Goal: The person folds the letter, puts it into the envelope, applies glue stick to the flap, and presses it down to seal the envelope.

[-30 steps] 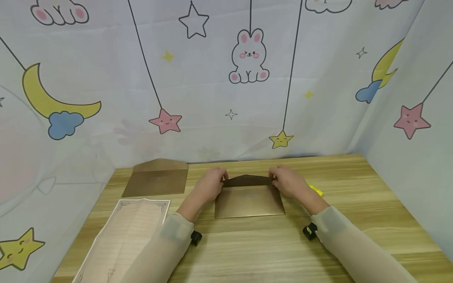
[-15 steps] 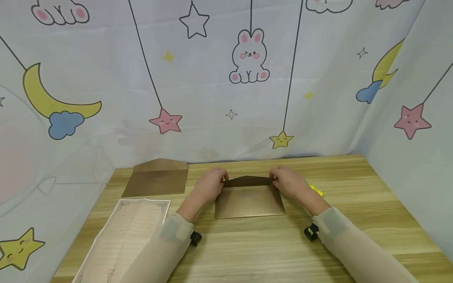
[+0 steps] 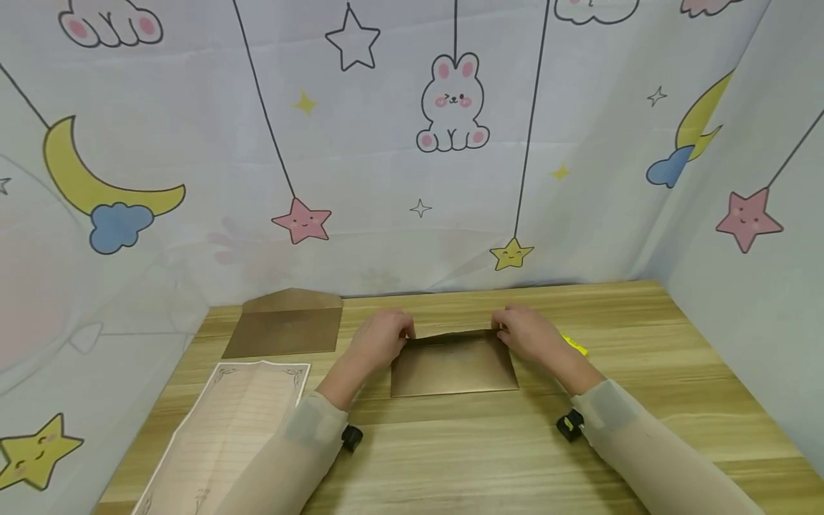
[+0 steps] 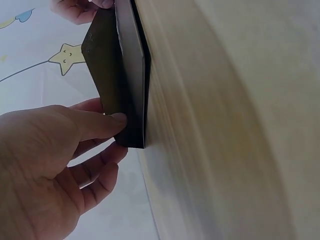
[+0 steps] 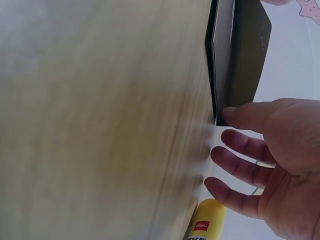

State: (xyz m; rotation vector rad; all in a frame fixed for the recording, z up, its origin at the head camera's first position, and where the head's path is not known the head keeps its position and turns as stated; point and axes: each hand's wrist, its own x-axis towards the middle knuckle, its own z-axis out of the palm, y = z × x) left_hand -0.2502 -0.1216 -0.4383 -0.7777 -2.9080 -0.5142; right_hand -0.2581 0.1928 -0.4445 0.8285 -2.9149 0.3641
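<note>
Brown envelope (image 3: 453, 368) on the table (image 3: 476, 458), between left hand (image 3: 383, 336) and right hand (image 3: 526, 332); each pinches one end of its raised flap (image 4: 101, 57), presumably to keep the fold even; second envelope (image 3: 286, 332) lies leftward, probably sparing working room

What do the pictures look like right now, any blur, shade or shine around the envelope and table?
Head view: fairly even light, faint sheen on the envelope; left wrist view: its flap dark in shade, the tabletop softly blurred; right wrist view: tabletop blurred too, the red label on the yellow tube clearer.
</note>
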